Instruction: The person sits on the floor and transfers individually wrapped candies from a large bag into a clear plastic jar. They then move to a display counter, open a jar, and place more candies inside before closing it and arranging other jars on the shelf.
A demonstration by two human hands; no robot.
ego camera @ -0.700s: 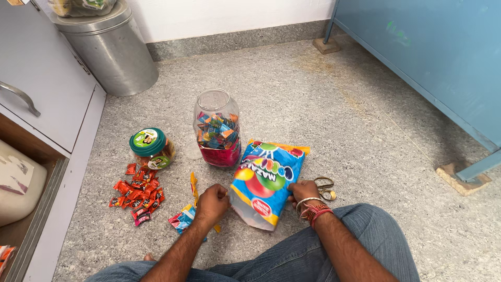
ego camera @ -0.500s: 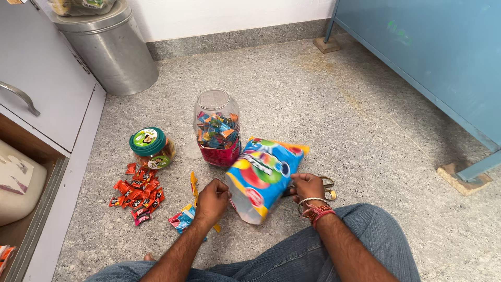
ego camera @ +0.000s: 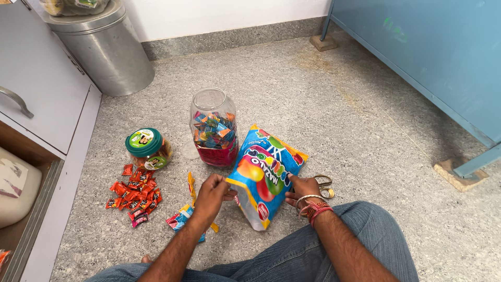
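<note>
Gripping the bright blue plastic sweet bag [ego camera: 266,175], both hands — left hand [ego camera: 211,194], right hand [ego camera: 302,189] — are closed on its edges; the clear plastic jar [ego camera: 213,128] is seen half filled.

My left hand [ego camera: 213,192] and right hand [ego camera: 302,189] reach forward at the ends of bare forearms, knuckles up and fingers curled into pinches toward each other, bangles ringing my right wrist, my jeans-clad knee beneath it.

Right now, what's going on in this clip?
A person seated on the floor holds a colourful candy bag between both hands, left hand at one edge, right hand at the other. An open clear jar of wrapped sweets stands just behind it. Loose orange candies and scissors lie nearby.
</note>
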